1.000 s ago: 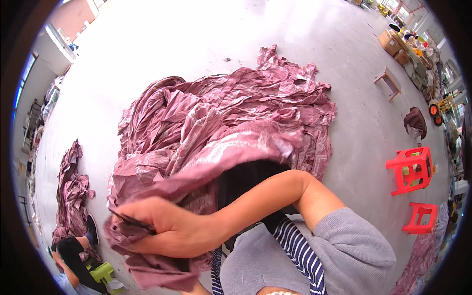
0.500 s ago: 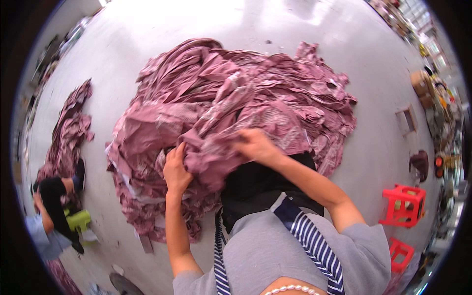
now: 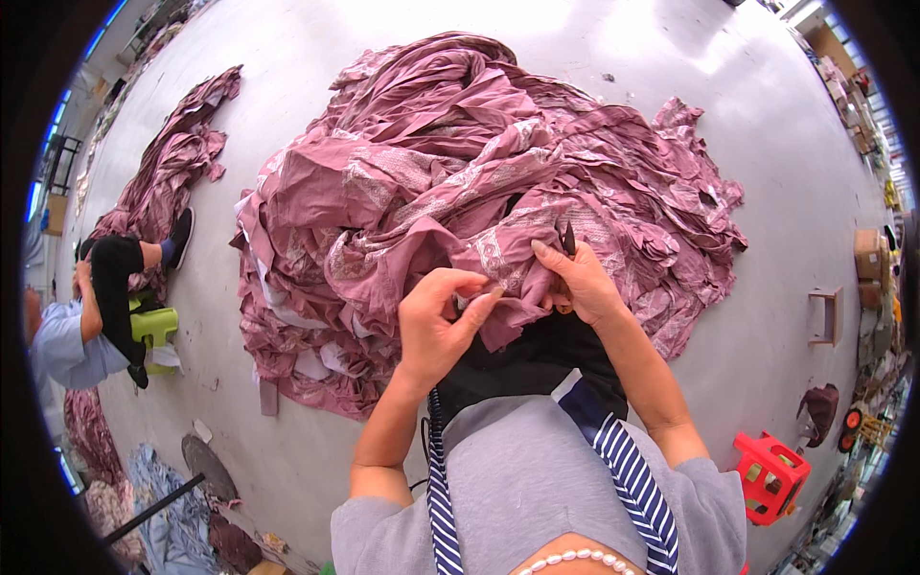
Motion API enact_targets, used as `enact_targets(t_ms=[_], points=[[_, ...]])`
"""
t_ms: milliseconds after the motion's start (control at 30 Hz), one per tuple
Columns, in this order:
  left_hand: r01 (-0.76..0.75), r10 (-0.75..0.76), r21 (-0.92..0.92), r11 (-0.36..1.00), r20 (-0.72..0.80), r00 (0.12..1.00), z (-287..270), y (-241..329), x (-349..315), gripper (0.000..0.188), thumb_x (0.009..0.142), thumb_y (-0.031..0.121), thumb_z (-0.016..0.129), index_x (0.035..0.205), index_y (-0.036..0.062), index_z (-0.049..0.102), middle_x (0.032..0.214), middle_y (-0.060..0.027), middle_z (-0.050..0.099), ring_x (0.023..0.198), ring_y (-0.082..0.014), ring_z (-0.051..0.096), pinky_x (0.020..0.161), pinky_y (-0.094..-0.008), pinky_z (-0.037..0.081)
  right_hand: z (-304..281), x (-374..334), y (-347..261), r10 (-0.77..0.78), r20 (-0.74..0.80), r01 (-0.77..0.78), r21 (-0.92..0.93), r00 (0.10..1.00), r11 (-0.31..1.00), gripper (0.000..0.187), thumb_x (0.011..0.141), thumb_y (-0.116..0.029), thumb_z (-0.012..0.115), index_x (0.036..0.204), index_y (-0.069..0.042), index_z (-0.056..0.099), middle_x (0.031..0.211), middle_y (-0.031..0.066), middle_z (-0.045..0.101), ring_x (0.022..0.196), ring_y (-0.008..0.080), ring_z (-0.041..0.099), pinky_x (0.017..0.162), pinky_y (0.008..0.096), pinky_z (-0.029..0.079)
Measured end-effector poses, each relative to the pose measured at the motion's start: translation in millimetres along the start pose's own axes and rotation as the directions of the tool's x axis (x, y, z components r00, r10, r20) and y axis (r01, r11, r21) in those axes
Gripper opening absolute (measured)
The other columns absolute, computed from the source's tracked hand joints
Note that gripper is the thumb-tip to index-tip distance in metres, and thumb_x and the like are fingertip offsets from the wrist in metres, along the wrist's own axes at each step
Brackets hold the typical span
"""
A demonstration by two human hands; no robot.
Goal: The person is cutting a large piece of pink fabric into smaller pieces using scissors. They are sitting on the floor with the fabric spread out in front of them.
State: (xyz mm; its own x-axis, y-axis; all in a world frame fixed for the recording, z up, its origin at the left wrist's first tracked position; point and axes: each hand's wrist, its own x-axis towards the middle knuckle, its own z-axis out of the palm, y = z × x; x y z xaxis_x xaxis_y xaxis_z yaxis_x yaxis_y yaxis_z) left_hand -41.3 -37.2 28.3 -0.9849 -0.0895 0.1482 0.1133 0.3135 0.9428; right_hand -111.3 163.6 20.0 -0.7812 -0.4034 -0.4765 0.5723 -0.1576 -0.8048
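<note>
A big heap of dusty-pink patterned cloth (image 3: 402, 144) lies on the floor in front of me and spills against my lap. Over my black-clad lap, a piece of this cloth (image 3: 517, 311) is drawn up between my hands. My left hand (image 3: 431, 321) is closed, thumb and forefinger pinching at the cloth's edge. My right hand (image 3: 589, 285) grips the cloth between thumb and fingers, and a small dark pair of thread snips (image 3: 568, 240) sticks up out of the same hand. The snips' lower part is hidden by my fingers.
To the left, another person (image 3: 77, 331) sits on a green stool (image 3: 155, 328) beside a long strip of pink cloth (image 3: 172, 153). A red plastic stool (image 3: 770, 476) stands at right, with a small wooden frame (image 3: 823, 316) and cardboard boxes (image 3: 870, 259) beyond. Blue cloth (image 3: 171, 508) lies lower left.
My hands have moved right and closer together, and a cloth edge is now pinched between them. The snips now show in my right hand. The view has shifted, so the heap sits further right.
</note>
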Motion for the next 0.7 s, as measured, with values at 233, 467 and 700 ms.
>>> enact_targets(t_ms=[233,467,700], points=[[0.210,-0.166,-0.248,0.946,0.187,0.968,19.7,-7.1,5.0,0.016,0.086,0.015,0.070,0.093,0.0008,0.065,0.083,0.0019,0.062,0.073,-0.0034,0.053,0.063,-0.0186,0.041,-15.1,19.9,-4.0,-0.017,-0.016,0.018,0.066,1.000,0.998,0.032,0.090,-0.035,0.064,0.074,-0.008,0.057,0.052,0.0049,0.058,0.033,0.0076,0.045,0.029,0.0211,0.030],[0.372,-0.338,-0.728,0.576,0.202,0.919,5.1,-26.8,32.9,0.006,0.094,0.008,0.055,0.093,0.0059,0.061,0.088,0.0013,0.063,0.077,-0.0053,0.058,0.071,-0.0208,0.047,-43.6,41.6,-6.2,-0.100,-0.007,0.095,-0.253,0.995,0.963,0.032,0.088,-0.037,0.067,0.073,-0.010,0.056,0.054,-0.0045,0.048,0.041,0.0038,0.040,0.037,0.0210,0.028],[0.373,-0.494,-0.839,0.397,0.147,0.857,14.4,-23.8,46.9,0.006,0.095,0.009,0.055,0.096,0.0077,0.061,0.094,-0.0011,0.066,0.084,-0.0077,0.063,0.076,-0.0228,0.052,-47.4,43.7,4.4,-0.472,-0.140,0.371,-0.444,0.870,0.815,0.025,0.086,-0.026,0.069,0.092,-0.003,0.062,0.067,-0.0045,0.052,0.056,0.0022,0.042,0.050,0.0187,0.035]])
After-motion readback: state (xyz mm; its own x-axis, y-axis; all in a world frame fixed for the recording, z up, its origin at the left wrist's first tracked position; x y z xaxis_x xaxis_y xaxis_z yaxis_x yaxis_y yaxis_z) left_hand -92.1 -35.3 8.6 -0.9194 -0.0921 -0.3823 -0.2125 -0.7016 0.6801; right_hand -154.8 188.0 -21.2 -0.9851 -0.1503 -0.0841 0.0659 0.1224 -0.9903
